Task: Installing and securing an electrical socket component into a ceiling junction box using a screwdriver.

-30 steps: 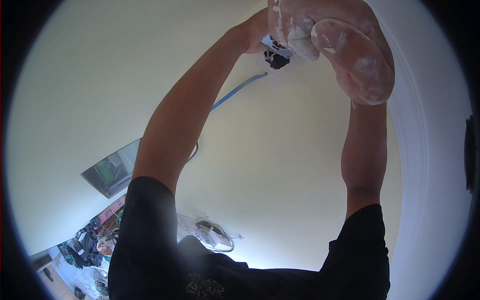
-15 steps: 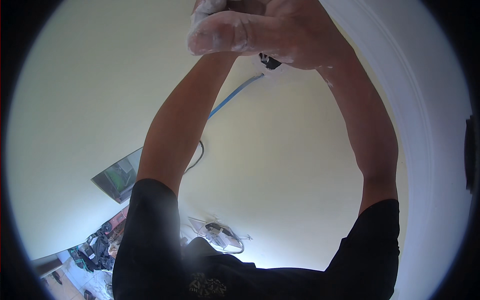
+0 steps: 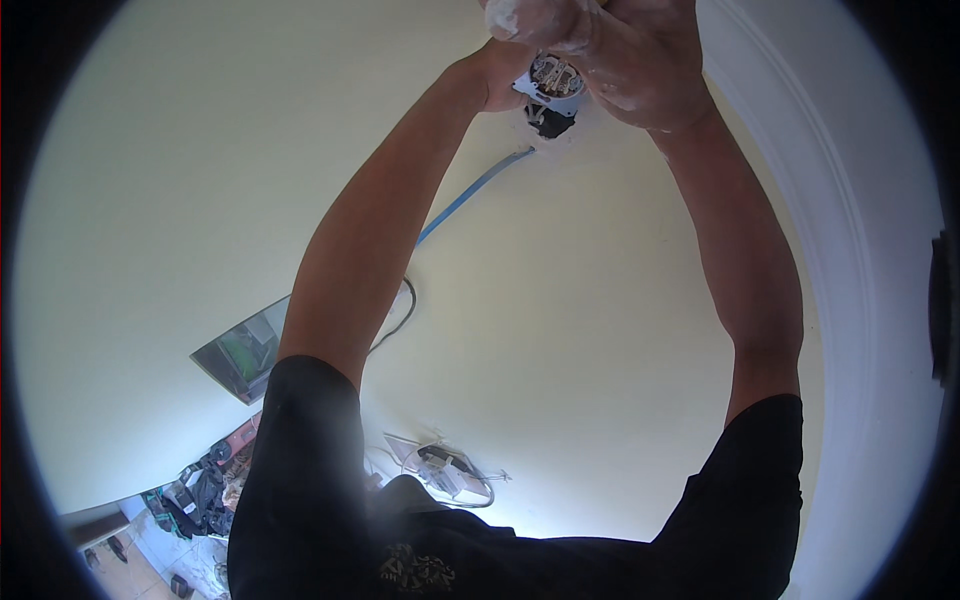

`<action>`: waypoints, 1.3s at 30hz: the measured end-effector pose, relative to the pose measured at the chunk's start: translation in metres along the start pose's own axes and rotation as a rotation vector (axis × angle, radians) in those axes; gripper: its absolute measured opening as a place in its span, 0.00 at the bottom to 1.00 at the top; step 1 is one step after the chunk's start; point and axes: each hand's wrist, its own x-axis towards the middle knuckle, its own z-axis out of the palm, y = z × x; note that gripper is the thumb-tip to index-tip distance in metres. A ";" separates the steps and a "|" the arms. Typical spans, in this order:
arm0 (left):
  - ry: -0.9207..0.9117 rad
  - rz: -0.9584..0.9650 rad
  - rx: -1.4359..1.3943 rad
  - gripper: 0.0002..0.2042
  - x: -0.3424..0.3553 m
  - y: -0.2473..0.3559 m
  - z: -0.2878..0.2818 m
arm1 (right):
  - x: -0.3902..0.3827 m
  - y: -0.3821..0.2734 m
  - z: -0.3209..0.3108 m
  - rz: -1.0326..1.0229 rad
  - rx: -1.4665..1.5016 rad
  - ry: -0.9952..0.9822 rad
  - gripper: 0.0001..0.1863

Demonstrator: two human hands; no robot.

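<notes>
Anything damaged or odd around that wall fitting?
Yes. The socket insert sits out of a rough dark hole in the wall, its inner parts bare. Both the left hand and right hand are smeared with white dust. A blue cable runs exposed along the wall.

My left hand (image 3: 505, 70) and right hand (image 3: 630, 60) meet at the socket insert (image 3: 553, 82), which sits between them over the wall hole (image 3: 550, 122). A cable (image 3: 470, 195) runs down-left from below my left hand.
</notes>
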 end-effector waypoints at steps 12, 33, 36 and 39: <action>-0.106 0.347 0.902 0.28 0.037 -0.033 -0.070 | 0.018 -0.024 0.012 0.250 0.500 0.110 0.24; 0.209 -0.311 -0.215 0.24 -0.031 0.055 0.056 | 0.005 -0.010 -0.001 0.194 0.322 0.065 0.20; 0.221 -0.329 -0.192 0.24 -0.027 0.050 0.053 | 0.008 -0.001 0.006 0.071 0.312 0.070 0.20; 0.228 -0.343 -0.175 0.25 -0.022 0.043 0.046 | 0.010 -0.009 0.009 0.197 0.441 0.193 0.21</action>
